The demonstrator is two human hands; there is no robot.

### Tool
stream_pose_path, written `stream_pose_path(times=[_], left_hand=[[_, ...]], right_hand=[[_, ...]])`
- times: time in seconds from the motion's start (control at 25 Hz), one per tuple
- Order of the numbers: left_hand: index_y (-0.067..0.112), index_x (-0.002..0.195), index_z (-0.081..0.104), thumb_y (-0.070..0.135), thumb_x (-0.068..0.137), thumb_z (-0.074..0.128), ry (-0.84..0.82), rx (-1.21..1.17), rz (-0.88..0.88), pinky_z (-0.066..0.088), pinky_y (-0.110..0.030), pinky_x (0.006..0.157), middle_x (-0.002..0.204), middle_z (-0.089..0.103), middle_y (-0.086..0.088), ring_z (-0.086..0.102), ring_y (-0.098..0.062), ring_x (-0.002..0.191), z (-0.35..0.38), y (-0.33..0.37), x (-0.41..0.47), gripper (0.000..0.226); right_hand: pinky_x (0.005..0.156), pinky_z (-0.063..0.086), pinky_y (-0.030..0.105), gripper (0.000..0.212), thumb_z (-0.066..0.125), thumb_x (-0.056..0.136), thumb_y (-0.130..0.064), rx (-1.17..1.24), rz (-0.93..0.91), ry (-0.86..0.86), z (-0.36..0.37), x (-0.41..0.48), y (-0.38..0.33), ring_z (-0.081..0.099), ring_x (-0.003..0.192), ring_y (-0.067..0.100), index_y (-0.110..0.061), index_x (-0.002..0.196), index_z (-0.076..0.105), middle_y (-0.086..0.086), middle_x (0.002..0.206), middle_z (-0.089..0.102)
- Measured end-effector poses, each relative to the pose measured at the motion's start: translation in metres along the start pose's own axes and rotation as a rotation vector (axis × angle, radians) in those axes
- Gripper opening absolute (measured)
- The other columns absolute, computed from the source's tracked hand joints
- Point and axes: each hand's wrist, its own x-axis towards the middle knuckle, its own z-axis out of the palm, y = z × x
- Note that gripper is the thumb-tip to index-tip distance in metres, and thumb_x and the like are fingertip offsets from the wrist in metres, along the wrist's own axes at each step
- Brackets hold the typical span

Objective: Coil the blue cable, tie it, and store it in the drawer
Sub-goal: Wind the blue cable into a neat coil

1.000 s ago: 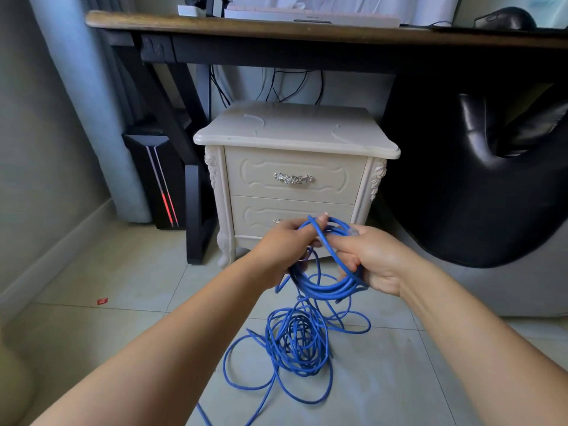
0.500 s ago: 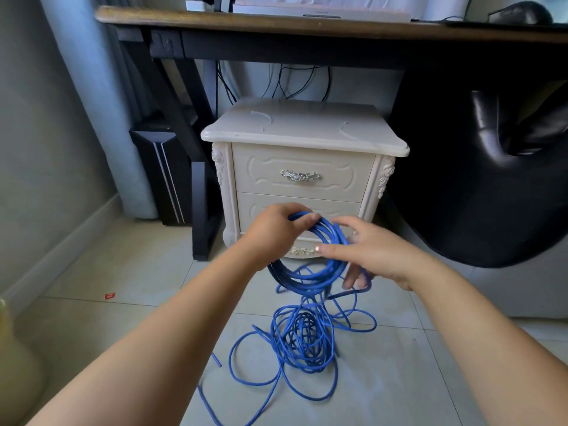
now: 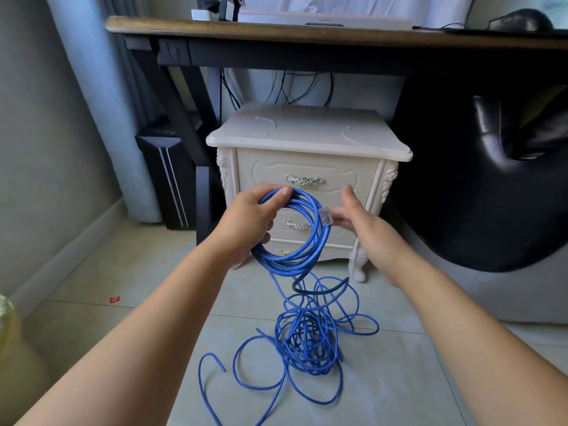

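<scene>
My left hand (image 3: 249, 219) grips the top of a coil of blue cable (image 3: 310, 238), several loops hanging from it. A clear plug (image 3: 326, 216) sticks out on the coil's right side. My right hand (image 3: 365, 232) is beside the coil, fingers apart, holding nothing. The rest of the cable (image 3: 304, 342) runs down to a loose tangle on the floor tiles. Behind the hands stands a cream nightstand (image 3: 307, 136) with two shut drawers; the top drawer (image 3: 267, 173) has a silver handle (image 3: 304, 180).
A dark wooden desk (image 3: 307, 33) spans above the nightstand, with black cables hanging behind. A black computer tower (image 3: 166, 179) stands at the left. A black chair (image 3: 479, 179) fills the right. A small red scrap (image 3: 114, 299) lies on the floor.
My right hand let go of the coil and moved off to the right. My left hand lifted the coil higher, and the loops now hang open below it.
</scene>
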Motion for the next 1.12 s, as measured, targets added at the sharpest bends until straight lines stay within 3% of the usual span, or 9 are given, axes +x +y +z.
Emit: stream_pose_path(times=[0.08, 0.16, 0.28, 0.4, 0.64, 0.72, 0.84, 0.92, 1.12], left_hand=[[0.023, 0.092, 0.072, 0.034, 0.098, 0.057, 0.061, -0.018, 0.003, 0.028, -0.023, 0.044, 0.058, 0.033, 0.006, 0.029, -0.011, 0.049, -0.002, -0.002, 0.001, 0.020], [0.024, 0.095, 0.072, 0.036, 0.098, 0.057, 0.119, -0.036, 0.009, 0.029, -0.023, 0.044, 0.057, 0.035, 0.007, 0.031, -0.011, 0.049, -0.003, -0.003, 0.001, 0.020], [0.022, 0.095, 0.070, 0.033, 0.100, 0.054, 0.135, -0.128, 0.017, 0.030, -0.023, 0.045, 0.055, 0.035, 0.009, 0.031, -0.010, 0.048, 0.001, -0.006, -0.004, 0.020], [0.020, 0.096, 0.070, 0.031, 0.101, 0.051, 0.161, -0.170, 0.026, 0.032, -0.023, 0.045, 0.054, 0.034, 0.011, 0.031, -0.009, 0.047, 0.009, -0.009, -0.008, 0.023], [0.023, 0.107, 0.067, 0.026, 0.103, 0.046, 0.130, -0.162, 0.058, 0.037, -0.022, 0.049, 0.048, 0.044, 0.018, 0.035, -0.007, 0.047, 0.035, -0.009, -0.020, 0.021], [0.024, 0.109, 0.066, 0.025, 0.102, 0.050, 0.048, -0.157, 0.031, 0.043, -0.027, 0.055, 0.052, 0.046, 0.016, 0.042, -0.008, 0.048, 0.036, -0.008, -0.021, 0.017], [0.021, 0.123, 0.061, 0.033, 0.092, 0.065, -0.178, -0.170, -0.133, 0.052, -0.034, 0.066, 0.067, 0.057, 0.001, 0.055, -0.017, 0.058, 0.022, -0.005, -0.017, 0.033], [0.013, 0.104, 0.066, 0.040, 0.089, 0.067, -0.310, 0.025, -0.156, 0.055, -0.030, 0.066, 0.072, 0.058, -0.005, 0.058, -0.019, 0.063, 0.020, 0.000, -0.019, 0.031], [0.007, 0.081, 0.059, 0.063, 0.087, 0.054, -0.316, 0.574, -0.050, 0.048, -0.023, 0.058, 0.058, 0.055, -0.001, 0.055, -0.015, 0.049, 0.038, 0.000, -0.021, 0.057]], right_hand=[[0.089, 0.052, 0.022, 0.078, 0.043, 0.075, -0.076, 0.296, -0.010, -0.273, 0.015, 0.001, -0.005, 0.069, 0.104, 0.020, -0.023, 0.131, 0.056, 0.007, 0.107, 0.074], [0.080, 0.056, 0.032, 0.070, 0.066, 0.073, -0.055, 0.355, 0.012, -0.308, 0.022, 0.002, 0.001, 0.069, 0.075, 0.023, -0.013, 0.129, 0.058, 0.005, 0.085, 0.073], [0.060, 0.053, 0.028, 0.041, 0.068, 0.075, -0.036, 0.444, 0.046, -0.180, 0.025, 0.006, 0.005, 0.058, 0.064, 0.018, -0.011, 0.106, 0.069, 0.004, 0.078, 0.065], [0.071, 0.048, 0.030, 0.016, 0.057, 0.095, -0.027, 0.518, 0.057, -0.060, 0.033, 0.008, 0.005, 0.064, 0.067, 0.015, -0.012, 0.094, 0.062, 0.004, 0.072, 0.070], [0.082, 0.052, 0.042, 0.023, 0.068, 0.086, -0.014, 0.479, 0.121, 0.233, 0.042, 0.012, 0.005, 0.064, 0.069, 0.020, -0.013, 0.066, 0.056, -0.003, 0.045, 0.050], [0.071, 0.056, 0.041, 0.022, 0.061, 0.085, -0.002, 0.516, 0.160, 0.244, 0.034, 0.012, 0.005, 0.063, 0.053, 0.017, -0.009, 0.066, 0.053, 0.001, 0.041, 0.046], [0.048, 0.047, 0.023, 0.016, 0.057, 0.087, -0.005, 0.098, 0.104, 0.217, 0.020, 0.008, 0.006, 0.054, 0.035, 0.012, -0.014, 0.073, 0.056, 0.004, 0.043, 0.053], [0.036, 0.035, 0.015, 0.016, 0.057, 0.086, -0.011, -0.257, 0.027, 0.103, 0.018, 0.004, 0.001, 0.053, 0.035, 0.008, -0.024, 0.081, 0.064, 0.000, 0.050, 0.060], [0.056, 0.053, 0.028, 0.027, 0.055, 0.084, -0.026, -0.678, -0.050, -0.062, 0.023, 0.000, -0.010, 0.061, 0.054, 0.011, -0.039, 0.066, 0.069, -0.009, 0.071, 0.068]])
